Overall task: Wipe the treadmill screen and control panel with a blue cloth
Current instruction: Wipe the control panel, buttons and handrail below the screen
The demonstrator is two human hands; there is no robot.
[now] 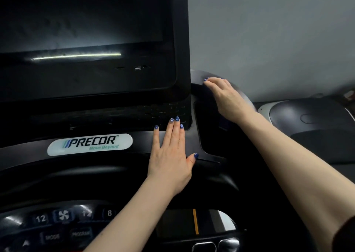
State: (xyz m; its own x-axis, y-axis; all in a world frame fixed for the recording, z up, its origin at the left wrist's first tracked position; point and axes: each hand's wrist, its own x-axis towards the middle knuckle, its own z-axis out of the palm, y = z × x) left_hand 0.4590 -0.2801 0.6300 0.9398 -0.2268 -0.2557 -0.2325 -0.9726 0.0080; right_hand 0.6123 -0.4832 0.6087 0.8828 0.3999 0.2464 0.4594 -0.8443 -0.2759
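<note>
The treadmill's dark screen (pixel 86 30) fills the upper left, smudged and reflecting a light strip. Below it lies the black control panel (pixel 119 117) with a keypad and a white Precor badge (pixel 90 144). My left hand (pixel 171 151) rests flat on the panel right of the badge, fingers straight and fingertips at the keypad. My right hand (pixel 226 96) is motion-blurred on the curved console rim (pixel 196 75) right of the screen, fingers bent down. A small dark blue piece of the blue cloth (pixel 224 124) shows under its wrist; the rest is hidden by the hand.
Lower control buttons (pixel 63 216) with numbers and a fan icon sit at the bottom left. A neighbouring machine's dark console (pixel 307 117) stands at the right. A grey wall (pixel 269 40) is behind. The treadmill belt (pixel 192 223) shows through the console gap.
</note>
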